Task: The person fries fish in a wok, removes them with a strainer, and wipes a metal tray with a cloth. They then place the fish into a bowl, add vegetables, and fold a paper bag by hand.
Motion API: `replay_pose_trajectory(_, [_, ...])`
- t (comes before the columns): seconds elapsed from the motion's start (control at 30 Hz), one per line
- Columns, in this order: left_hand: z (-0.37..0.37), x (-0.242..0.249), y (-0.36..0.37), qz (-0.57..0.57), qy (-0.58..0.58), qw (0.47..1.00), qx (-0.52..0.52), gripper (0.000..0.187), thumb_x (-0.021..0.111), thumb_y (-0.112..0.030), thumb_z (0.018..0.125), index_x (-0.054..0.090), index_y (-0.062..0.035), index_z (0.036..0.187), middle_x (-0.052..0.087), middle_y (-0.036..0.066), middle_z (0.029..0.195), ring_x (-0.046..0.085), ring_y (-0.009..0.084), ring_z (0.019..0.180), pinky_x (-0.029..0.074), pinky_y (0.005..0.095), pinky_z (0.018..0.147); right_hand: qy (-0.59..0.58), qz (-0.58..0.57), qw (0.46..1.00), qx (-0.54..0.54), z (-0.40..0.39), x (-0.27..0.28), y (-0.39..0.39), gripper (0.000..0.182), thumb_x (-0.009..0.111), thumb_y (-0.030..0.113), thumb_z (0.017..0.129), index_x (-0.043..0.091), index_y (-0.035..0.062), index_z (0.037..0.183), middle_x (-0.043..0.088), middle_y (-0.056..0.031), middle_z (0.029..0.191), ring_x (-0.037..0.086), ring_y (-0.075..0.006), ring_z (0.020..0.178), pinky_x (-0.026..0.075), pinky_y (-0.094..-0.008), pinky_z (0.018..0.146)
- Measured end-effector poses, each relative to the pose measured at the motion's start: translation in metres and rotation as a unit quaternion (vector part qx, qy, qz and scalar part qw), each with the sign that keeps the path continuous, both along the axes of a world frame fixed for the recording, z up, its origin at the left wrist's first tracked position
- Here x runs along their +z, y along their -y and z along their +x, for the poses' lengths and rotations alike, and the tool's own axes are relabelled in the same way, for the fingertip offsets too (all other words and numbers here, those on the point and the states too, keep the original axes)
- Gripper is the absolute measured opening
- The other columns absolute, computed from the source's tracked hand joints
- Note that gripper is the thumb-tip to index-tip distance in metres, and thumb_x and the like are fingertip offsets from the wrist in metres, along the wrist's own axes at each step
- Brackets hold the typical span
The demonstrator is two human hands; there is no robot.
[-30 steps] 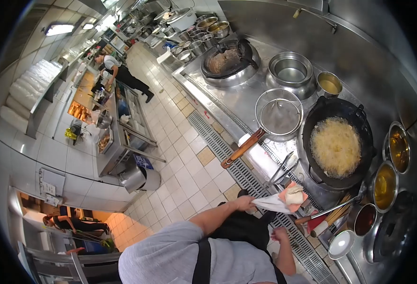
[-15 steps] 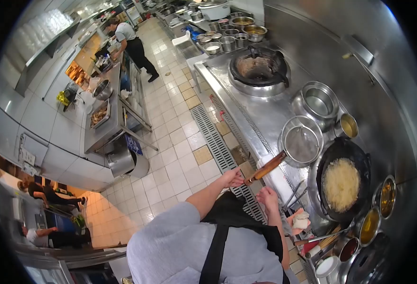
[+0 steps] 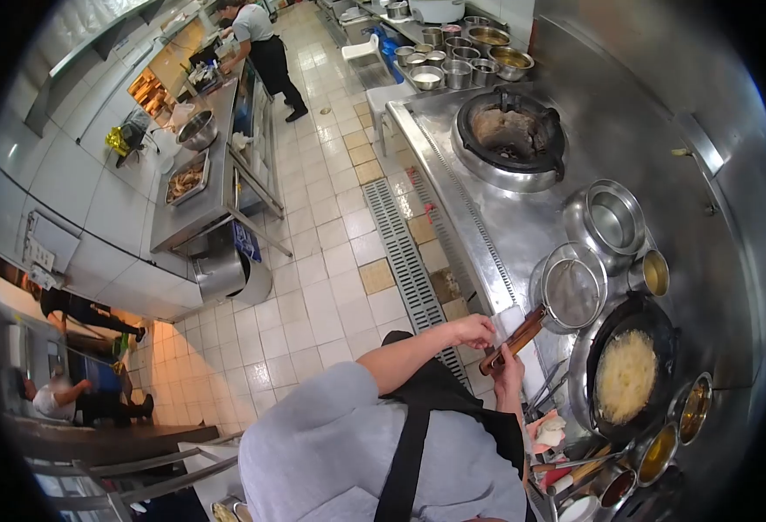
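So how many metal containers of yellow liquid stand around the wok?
3: a small pot just above the wok in the picture, one bowl at its lower right, another bowl below that. More may be hidden.

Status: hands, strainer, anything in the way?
Right hand on strainer's wooden handle. Left hand beside it, contact unclear. Wok of frothy contents close by the strainer; nothing seen blocking the handle.

On the stove top [image 3: 466, 230], the strainer [image 3: 572, 294] sits just left of the wok [image 3: 633, 315], and food [image 3: 626, 378] is in the wok. A big pot [image 3: 581, 224] stands behind the strainer. Farther away is the burner [image 3: 505, 178], with little pots [image 3: 458, 78] past it. Across the floor [image 3: 309, 252], on the left, a table [image 3: 166, 228] holds a tray [image 3: 186, 181] and, behind it, a bowl [image 3: 197, 130].
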State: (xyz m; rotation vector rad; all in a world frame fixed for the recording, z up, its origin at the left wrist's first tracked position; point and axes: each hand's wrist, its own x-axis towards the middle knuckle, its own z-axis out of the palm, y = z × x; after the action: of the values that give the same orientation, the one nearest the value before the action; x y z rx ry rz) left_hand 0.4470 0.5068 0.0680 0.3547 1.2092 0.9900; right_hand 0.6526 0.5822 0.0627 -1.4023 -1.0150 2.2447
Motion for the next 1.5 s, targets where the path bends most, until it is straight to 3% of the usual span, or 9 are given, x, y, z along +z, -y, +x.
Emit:
replay_pose_trajectory(0.17, [0.01, 0.015, -0.006, -0.047, -0.005, 0.999, 0.005, 0.036, 0.064, -0.038, 0.102, 0.062, -0.0068, 0.12, 0.068, 0.006, 0.103, 0.068, 0.0166, 0.082, 0.058, 0.0342, 0.075, 0.038, 0.029, 0.999, 0.025, 0.003, 0.026, 0.003, 0.021, 0.071, 0.02, 0.097, 0.064, 0.0032, 0.108, 0.064, -0.0024, 0.083, 0.064, -0.0141, 0.067, 0.055, -0.0281, 0.056])
replay_pose_trajectory(0.4, [0.039, -0.017, -0.022, 0.013, 0.217, 0.976, 0.008, 0.036, 0.064, -0.04, 0.103, 0.065, -0.006, 0.113, 0.07, 0.011, 0.092, 0.069, 0.0183, 0.078, 0.057, 0.0358, 0.063, -0.044, -0.051, 0.987, -0.144, 0.035, 0.027, -0.012, 0.022, 0.067, 0.026, 0.1, 0.061, 0.005, 0.1, 0.06, -0.0026, 0.078, 0.049, -0.0075, 0.053, 0.034, -0.021, 0.041])
replay_pose_trajectory(0.5, [0.024, 0.051, -0.019, -0.043, 0.163, 0.985, 0.023, 0.027, 0.066, -0.032, 0.101, 0.065, -0.0057, 0.108, 0.07, 0.012, 0.084, 0.064, 0.0174, 0.063, 0.051, 0.0314, 0.05, -0.034, -0.017, 0.985, -0.17, 0.054, 0.088, -0.008, 0.023, 0.065, 0.03, 0.103, 0.058, 0.0083, 0.1, 0.055, 0.0004, 0.072, 0.039, -0.0028, 0.046, 0.024, -0.0189, 0.036])
replay_pose_trajectory(0.67, [0.021, 0.06, -0.025, -0.009, 0.093, 0.995, 0.044, 0.007, 0.06, -0.012, 0.1, 0.055, -0.0092, 0.098, 0.054, 0.002, 0.071, 0.038, 0.0059, 0.048, 0.029, 0.0227, 0.041, 0.175, 0.277, 0.931, -0.163, 0.095, 0.096, 0.004, 0.021, 0.065, 0.03, 0.101, 0.065, 0.0096, 0.097, 0.052, 0.005, 0.066, 0.043, -0.0037, 0.05, 0.032, -0.0222, 0.041])
replay_pose_trajectory(0.77, [0.02, 0.052, -0.032, 0.043, 0.141, 0.989, 0.013, 0.013, 0.057, -0.02, 0.107, 0.052, -0.0079, 0.104, 0.06, 0.006, 0.077, 0.042, 0.0083, 0.052, 0.034, 0.0234, 0.043, 0.177, 0.349, 0.874, -0.289, 0.122, 0.095, 0.007, 0.022, 0.068, 0.016, 0.097, 0.064, 0.0, 0.112, 0.064, -0.0079, 0.079, 0.059, -0.0213, 0.072, 0.049, -0.0356, 0.067])
replay_pose_trajectory(0.93, [0.016, 0.038, -0.039, 0.032, 0.134, 0.991, 0.001, 0.015, 0.056, -0.021, 0.108, 0.051, -0.007, 0.108, 0.063, 0.01, 0.081, 0.045, 0.0111, 0.055, 0.038, 0.0258, 0.046, 0.357, 0.503, 0.705, -0.351, 0.195, 0.13, -0.008, 0.04, 0.063, 0.016, 0.098, 0.057, 0.0045, 0.136, 0.072, -0.0253, 0.095, 0.071, -0.0421, 0.084, 0.054, -0.0455, 0.073])
replay_pose_trajectory(0.97, [0.016, 0.035, -0.039, 0.019, 0.124, 0.992, -0.004, 0.015, 0.055, -0.021, 0.108, 0.051, -0.007, 0.109, 0.063, 0.011, 0.081, 0.046, 0.0115, 0.055, 0.039, 0.0259, 0.046, 0.397, 0.407, 0.753, -0.331, 0.215, 0.148, -0.01, 0.049, 0.063, 0.019, 0.098, 0.052, 0.0073, 0.144, 0.07, -0.0302, 0.1, 0.069, -0.0483, 0.095, 0.054, -0.0502, 0.077])
replay_pose_trajectory(1.03, [0.016, 0.032, -0.03, 0.006, 0.116, 0.993, -0.021, 0.015, 0.055, -0.021, 0.108, 0.05, -0.0074, 0.111, 0.063, 0.012, 0.082, 0.049, 0.0125, 0.058, 0.041, 0.0262, 0.048, 0.519, 0.438, 0.679, -0.277, 0.252, 0.161, -0.015, 0.048, 0.059, 0.018, 0.098, 0.052, 0.0071, 0.145, 0.069, -0.0321, 0.092, 0.068, -0.0505, 0.089, 0.053, -0.056, 0.077])
replay_pose_trajectory(1.5, [0.012, 0.016, -0.005, 0.011, 0.104, 0.994, -0.037, 0.029, 0.054, -0.03, 0.109, 0.05, -0.0034, 0.119, 0.07, 0.022, 0.103, 0.061, 0.0175, 0.068, 0.054, 0.032, 0.06, 0.588, 0.438, 0.655, -0.18, 0.383, 0.155, -0.072, 0.046, 0.059, 0.013, 0.09, 0.061, -0.0018, 0.134, 0.069, -0.0336, 0.105, 0.067, -0.047, 0.105, 0.052, -0.0508, 0.094])
